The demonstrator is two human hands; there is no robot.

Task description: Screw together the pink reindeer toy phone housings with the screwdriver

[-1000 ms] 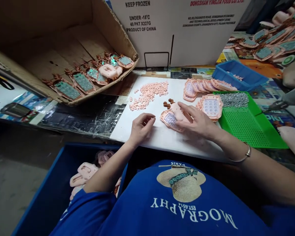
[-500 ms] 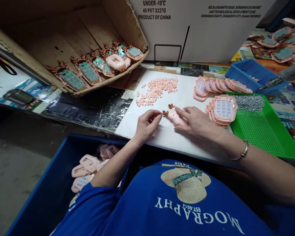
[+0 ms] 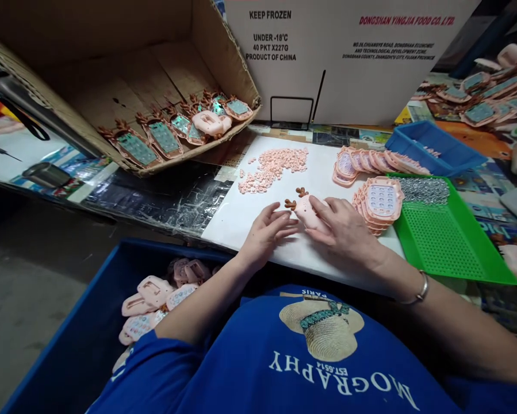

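Observation:
My right hand [image 3: 348, 233] is closed round a pale pink plastic toy casing [image 3: 306, 211] with brown antlers, its smooth back facing up, just above or on the white work sheet [image 3: 228, 221]. Beside its antler end, my left hand [image 3: 267, 236] has its fingers spread and holds nothing. Whether those fingertips touch the casing I cannot tell. Beyond both hands lies a scatter of small pink plastic pieces [image 3: 279, 164]. To the right of my right hand stands a stack of pink keypad shells [image 3: 381, 198], with a leaning row of similar shells [image 3: 372, 161] behind it.
A tilted cardboard box [image 3: 154, 54] at the left back holds several antlered casings with green circuit boards. Screws fill one end of a green tray [image 3: 448, 241], beside a small blue bin [image 3: 439, 155]. A large blue tub [image 3: 85, 322] with pink parts sits below the table edge.
My left hand has gone from pinched fingers at the antlers to spread fingers lower beside the casing. The right hand keeps its hold. The whole view has shifted slightly.

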